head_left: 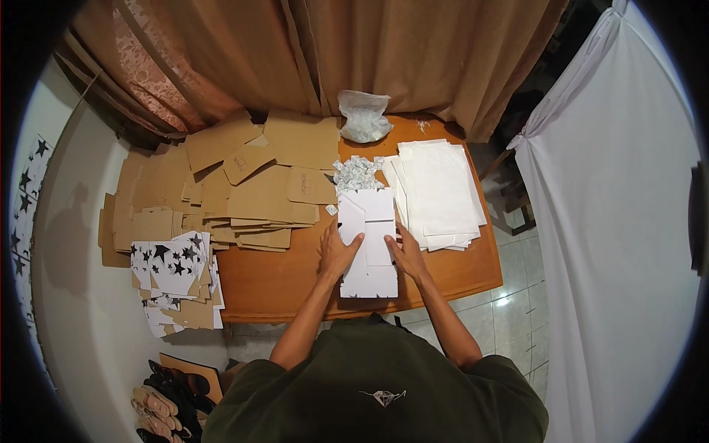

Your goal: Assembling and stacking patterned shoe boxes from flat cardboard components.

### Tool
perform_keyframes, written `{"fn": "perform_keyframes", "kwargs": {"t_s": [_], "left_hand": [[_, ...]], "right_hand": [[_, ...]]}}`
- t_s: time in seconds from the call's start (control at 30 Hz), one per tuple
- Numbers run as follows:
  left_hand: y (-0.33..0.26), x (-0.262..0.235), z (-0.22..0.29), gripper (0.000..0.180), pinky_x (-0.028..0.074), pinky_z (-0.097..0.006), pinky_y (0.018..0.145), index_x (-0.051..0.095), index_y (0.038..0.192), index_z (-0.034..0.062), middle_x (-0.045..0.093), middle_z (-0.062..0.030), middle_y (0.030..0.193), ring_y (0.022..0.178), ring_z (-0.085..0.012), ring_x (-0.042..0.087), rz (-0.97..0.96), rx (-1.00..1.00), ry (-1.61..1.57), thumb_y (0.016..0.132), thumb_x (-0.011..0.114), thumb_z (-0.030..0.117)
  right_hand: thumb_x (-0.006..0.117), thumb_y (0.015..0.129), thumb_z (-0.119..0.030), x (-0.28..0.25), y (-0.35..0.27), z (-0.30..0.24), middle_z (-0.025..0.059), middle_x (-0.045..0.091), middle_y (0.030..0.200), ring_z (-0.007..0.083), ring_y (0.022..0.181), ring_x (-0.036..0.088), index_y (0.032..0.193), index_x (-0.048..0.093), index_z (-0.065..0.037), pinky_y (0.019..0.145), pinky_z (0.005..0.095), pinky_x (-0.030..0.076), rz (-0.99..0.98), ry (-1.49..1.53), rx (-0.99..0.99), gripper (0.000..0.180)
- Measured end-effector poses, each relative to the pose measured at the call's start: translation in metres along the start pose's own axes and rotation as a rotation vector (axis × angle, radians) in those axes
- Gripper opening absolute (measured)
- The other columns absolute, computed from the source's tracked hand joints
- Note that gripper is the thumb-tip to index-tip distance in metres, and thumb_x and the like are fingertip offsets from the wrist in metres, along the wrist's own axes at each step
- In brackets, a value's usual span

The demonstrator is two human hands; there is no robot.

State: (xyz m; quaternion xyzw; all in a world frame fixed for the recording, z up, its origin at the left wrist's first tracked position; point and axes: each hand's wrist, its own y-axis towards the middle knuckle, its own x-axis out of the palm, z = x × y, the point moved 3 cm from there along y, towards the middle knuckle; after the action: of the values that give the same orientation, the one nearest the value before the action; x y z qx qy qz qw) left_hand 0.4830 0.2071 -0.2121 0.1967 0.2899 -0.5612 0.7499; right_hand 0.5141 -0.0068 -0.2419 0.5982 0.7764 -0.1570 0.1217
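Observation:
A long white cardboard box with folded flaps lies near the front of the wooden table, in front of my body. Small black marks show along its edges. My left hand grips its left side, thumb on top and fingers at the edge. On the opposite side my right hand holds it the same way. Just beyond its far end is a heap of small white-and-clear packets. One loose packet lies left of the box.
Brown flat cardboard is piled across the table's left half. Star-printed white card pieces lie at the front left corner. White sheets are stacked at right. A clear plastic bag stands at the back. Shoes sit below left.

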Motion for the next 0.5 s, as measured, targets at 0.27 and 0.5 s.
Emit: {"fn": "perform_keyframes", "kwargs": {"t_s": [0.27, 0.5], "left_hand": [[-0.002, -0.081, 0.075, 0.071, 0.047, -0.042, 0.098, 0.050, 0.134, -0.0034, 0.063, -0.0194, 0.117, 0.114, -0.0293, 0.060, 0.159, 0.331, -0.573, 0.090, 0.073, 0.049], [-0.003, -0.079, 0.065, 0.103, 0.038, -0.047, 0.115, 0.038, 0.152, 0.0025, 0.050, -0.0190, 0.134, 0.127, -0.0297, 0.053, -0.028, 0.458, -0.863, 0.083, 0.070, 0.072]], "right_hand": [[0.070, 0.094, -0.038, -0.050, -0.016, -0.105, 0.0257, 0.049, 0.147, 0.0341, 0.139, 0.046, 0.133, 0.050, 0.004, 0.116, 0.0435, 0.035, 0.210, 0.120, -0.351, 0.061], [0.063, 0.086, -0.074, -0.053, -0.028, -0.139, 0.0200, 0.042, 0.141, 0.0318, 0.134, 0.045, 0.162, 0.015, -0.007, 0.111, 0.0453, 0.039, 0.249, 0.441, -0.363, 0.112]]}}
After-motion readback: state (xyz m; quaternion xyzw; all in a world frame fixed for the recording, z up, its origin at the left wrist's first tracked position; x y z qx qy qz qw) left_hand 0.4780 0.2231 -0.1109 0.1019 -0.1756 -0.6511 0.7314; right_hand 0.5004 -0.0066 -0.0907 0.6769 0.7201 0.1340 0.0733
